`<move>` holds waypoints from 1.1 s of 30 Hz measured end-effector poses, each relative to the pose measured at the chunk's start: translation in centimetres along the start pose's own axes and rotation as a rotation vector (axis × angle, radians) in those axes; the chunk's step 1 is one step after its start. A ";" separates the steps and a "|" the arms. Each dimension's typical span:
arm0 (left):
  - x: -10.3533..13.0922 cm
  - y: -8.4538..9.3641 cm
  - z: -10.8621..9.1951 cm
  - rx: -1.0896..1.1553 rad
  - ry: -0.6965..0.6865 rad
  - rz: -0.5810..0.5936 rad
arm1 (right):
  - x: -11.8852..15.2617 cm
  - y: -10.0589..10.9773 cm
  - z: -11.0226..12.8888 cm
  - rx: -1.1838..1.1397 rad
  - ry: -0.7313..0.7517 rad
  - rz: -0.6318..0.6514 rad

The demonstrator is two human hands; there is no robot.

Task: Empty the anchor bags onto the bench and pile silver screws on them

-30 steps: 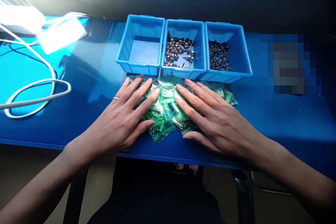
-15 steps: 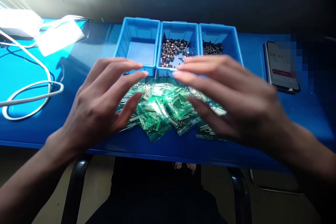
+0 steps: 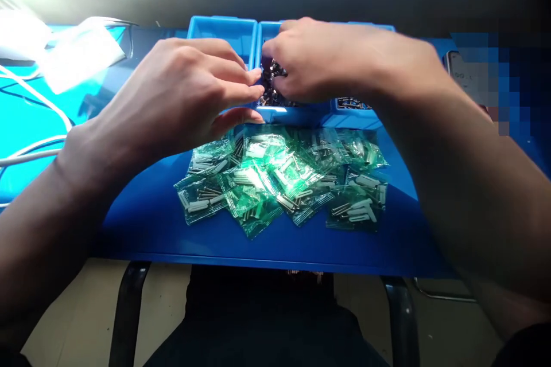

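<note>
Presently, the right hand (image 3: 327,60) curled, fingers down, into the middle blue plastic bin (image 3: 297,113) of silver screws (image 3: 270,94); whether it gripped any could not be told. The left hand (image 3: 185,92), half-closed and empty, hovered just beside. Green packets (image 3: 279,180) lay nearer on the blue tabletop (image 3: 146,218).
</note>
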State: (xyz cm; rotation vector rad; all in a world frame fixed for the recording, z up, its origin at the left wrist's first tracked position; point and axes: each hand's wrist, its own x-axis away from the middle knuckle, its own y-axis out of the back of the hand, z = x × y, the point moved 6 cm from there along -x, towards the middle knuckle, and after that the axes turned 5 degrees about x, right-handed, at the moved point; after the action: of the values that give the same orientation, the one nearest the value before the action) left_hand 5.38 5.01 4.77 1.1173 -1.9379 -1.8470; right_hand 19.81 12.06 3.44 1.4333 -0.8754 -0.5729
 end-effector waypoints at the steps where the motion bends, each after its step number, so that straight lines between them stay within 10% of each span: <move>1: 0.2 -0.3 -0.1 -0.053 -0.024 0.021 | -0.2 -0.1 -0.1 -0.003 -0.008 0.018; 8: 0.6 -0.8 -0.4 -0.169 -0.136 -0.071 | 0.7 0.2 1.5 -0.099 0.058 0.121; 26: 0.9 -0.8 0.1 -0.118 0.161 -0.068 | 1.4 -1.3 2.0 -0.281 0.030 0.045; 33: 1.4 -1.1 -0.5 -0.147 0.114 -0.121 | 2.0 0.7 0.8 -0.471 -0.024 -0.144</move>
State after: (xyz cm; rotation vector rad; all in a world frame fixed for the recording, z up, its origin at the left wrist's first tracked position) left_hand 5.16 3.85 3.36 1.2863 -1.6777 -1.9064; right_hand 20.22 10.04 4.41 1.0642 -0.6047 -0.8445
